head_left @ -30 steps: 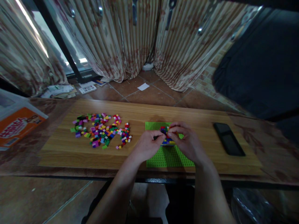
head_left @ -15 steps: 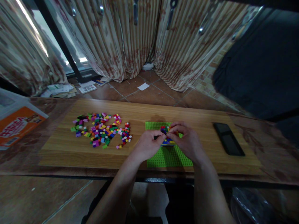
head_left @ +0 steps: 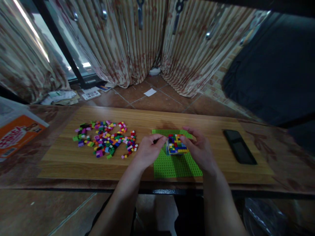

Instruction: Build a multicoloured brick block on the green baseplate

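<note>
A low, multicoloured block of toy bricks [head_left: 177, 146] sits on the green baseplate [head_left: 163, 168], its top showing red, blue, yellow, green and white. My left hand [head_left: 150, 150] is closed in a pinch, thumb and forefinger meeting at the block's left rear corner. What lies between those fingertips, if anything, is too small to make out. On the other side, my right hand [head_left: 200, 149] has its thumb and fingers apart. Its thumb tip is at the block's right edge and the forefinger reaches out behind it. The right hand hides part of the block's right side.
Loose coloured bricks [head_left: 108, 139] are spread over the left part of the wooden board [head_left: 81, 165]. A black phone-like device [head_left: 240, 147] lies at the right. An orange-and-white container [head_left: 19, 134] stands at the far left. Striped curtains [head_left: 118, 49] hang beyond the table.
My hands have moved apart from their meeting point over the block, the left one leftward, the right one slightly rightward. More of the block's top now shows. The camera view has shifted slightly.
</note>
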`<state>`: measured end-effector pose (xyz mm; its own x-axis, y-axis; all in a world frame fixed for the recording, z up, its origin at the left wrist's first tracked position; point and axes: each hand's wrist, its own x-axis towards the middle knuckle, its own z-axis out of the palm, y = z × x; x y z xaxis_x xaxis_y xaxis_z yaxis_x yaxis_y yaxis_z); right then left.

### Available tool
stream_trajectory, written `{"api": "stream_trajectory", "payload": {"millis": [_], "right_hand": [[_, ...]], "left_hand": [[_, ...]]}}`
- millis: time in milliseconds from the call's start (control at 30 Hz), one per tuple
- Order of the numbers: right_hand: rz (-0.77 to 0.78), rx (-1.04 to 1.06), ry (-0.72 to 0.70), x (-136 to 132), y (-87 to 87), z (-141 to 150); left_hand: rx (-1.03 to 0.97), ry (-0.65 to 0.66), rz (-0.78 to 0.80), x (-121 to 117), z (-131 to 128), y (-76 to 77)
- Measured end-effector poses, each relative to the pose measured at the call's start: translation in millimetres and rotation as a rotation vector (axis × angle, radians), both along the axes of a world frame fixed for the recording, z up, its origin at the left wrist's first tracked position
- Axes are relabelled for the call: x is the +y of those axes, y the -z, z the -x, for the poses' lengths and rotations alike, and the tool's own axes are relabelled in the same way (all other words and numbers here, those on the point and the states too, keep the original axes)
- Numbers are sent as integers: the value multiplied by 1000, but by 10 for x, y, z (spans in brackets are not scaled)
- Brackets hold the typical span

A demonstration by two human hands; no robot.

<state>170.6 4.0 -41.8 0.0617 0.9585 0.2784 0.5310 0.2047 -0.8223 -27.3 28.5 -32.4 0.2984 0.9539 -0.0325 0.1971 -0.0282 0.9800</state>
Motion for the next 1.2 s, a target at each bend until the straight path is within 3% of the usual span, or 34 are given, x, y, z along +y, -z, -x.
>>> {"api": "stream_trajectory", "payload": {"millis": [133, 300, 500, 633, 767, 867, 1033, 1200], "right_hand": [[63, 45, 11, -28, 79, -23], [237, 150, 50, -16, 171, 7], [331, 338, 54, 12, 57, 135], [362, 346, 61, 21, 10, 160], [358, 374, 30, 10, 50, 117], [301, 415, 56, 17, 70, 77], [-23, 460, 221, 54, -35, 130], [-208, 131, 24, 1, -183, 361]], "left_hand": [[-8, -86, 2, 23, 12, -30], [-32, -78, 25, 22, 5, -32], [-90, -86, 76, -8, -3, -63], [-245, -174, 255, -38, -35, -99], [-584, -285, 479, -53, -48, -158], [-782, -306, 592, -46, -28, -217], [-912, -211, 693, -42, 3, -280], [-960, -87, 709, -70, 21, -271]]}}
